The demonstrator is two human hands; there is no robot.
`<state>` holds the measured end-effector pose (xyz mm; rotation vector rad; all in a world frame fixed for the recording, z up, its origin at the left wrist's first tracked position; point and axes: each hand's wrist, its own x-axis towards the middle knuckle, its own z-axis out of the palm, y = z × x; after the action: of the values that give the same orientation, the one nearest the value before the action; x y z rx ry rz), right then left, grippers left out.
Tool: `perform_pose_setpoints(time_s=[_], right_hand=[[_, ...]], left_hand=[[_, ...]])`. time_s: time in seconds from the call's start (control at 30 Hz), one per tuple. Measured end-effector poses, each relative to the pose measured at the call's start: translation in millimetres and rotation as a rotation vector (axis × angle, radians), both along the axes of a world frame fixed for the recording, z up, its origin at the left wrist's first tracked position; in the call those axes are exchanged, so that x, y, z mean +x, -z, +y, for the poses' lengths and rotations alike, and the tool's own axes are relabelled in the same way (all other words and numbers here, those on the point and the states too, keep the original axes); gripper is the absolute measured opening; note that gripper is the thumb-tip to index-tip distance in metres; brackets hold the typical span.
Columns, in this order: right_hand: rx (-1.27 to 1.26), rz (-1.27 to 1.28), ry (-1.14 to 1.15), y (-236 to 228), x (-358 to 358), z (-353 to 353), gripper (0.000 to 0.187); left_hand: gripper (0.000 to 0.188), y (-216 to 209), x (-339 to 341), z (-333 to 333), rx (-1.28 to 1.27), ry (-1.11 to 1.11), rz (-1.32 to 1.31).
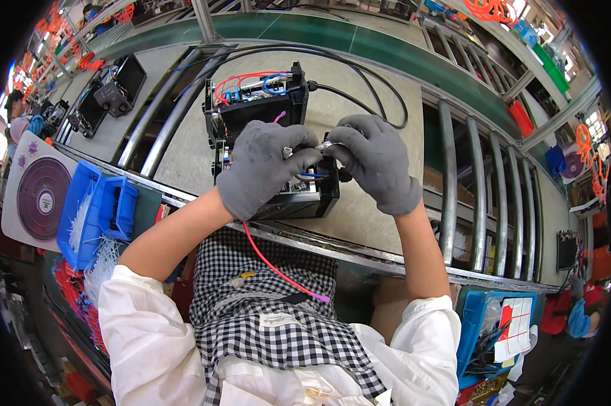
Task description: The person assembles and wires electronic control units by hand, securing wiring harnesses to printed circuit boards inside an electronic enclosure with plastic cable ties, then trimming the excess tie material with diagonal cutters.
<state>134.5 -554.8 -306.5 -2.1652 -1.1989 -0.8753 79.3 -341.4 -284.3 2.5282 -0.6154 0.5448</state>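
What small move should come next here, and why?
Probably have the left hand draw the red wire up onto the pale board: its purple end dangles over the checked apron and might snag.

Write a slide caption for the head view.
Gray-gloved left hand and right hand close together above a black-framed electronic unit on a pale board.

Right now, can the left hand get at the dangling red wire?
Probably yes: the red wire hangs in the open below the left hand, though that hand is over the black unit.
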Motion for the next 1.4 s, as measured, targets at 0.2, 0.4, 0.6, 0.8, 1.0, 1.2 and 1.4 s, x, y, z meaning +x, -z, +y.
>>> perform_pose_setpoints(time_s=[0.2, 0.4, 0.6, 0.8, 1.0, 1.2, 1.4], right_hand=[[-0.077, -0.059, 0.013, 3.4, 1.0, 0.0, 0.018], [-0.126, 0.032, -0.046, 1.5, -5.2, -1.2, 0.024], [0.002, 0.798, 0.118, 17.5, -19.4, 1.7, 0.047], [0.029, 0.854, 0.065, 25.6, -16.4, -8.1, 0.047], [0.277, 1.014, -0.052, 33.2, -16.4, -24.6, 0.042], [0.338, 0.928, -0.031, 45.8, -16.6, -34.5, 0.042], [0.318, 0.992, -0.019, 37.2, -19.7, -40.3, 0.043]], left_hand=[[0.016, 8.8, -0.2, -3.5, -0.34, 0.018, 0.199], [0.013, 8.1, -8.5, -4.7, 0.188, 0.002, -0.235], [0.01, 12.0, -3.1, -11.0, 0.114, -0.035, -0.222], [0.012, 13.8, -0.9, -23.0, 0.261, -0.041, -0.207], [0.011, 15.0, 5.0, -25.2, 0.43, -0.027, -0.18], [0.01, 13.9, 8.8, -31.4, 0.479, 0.043, -0.212], [0.009, 12.7, 11.7, -36.0, 0.49, 0.067, -0.199]])
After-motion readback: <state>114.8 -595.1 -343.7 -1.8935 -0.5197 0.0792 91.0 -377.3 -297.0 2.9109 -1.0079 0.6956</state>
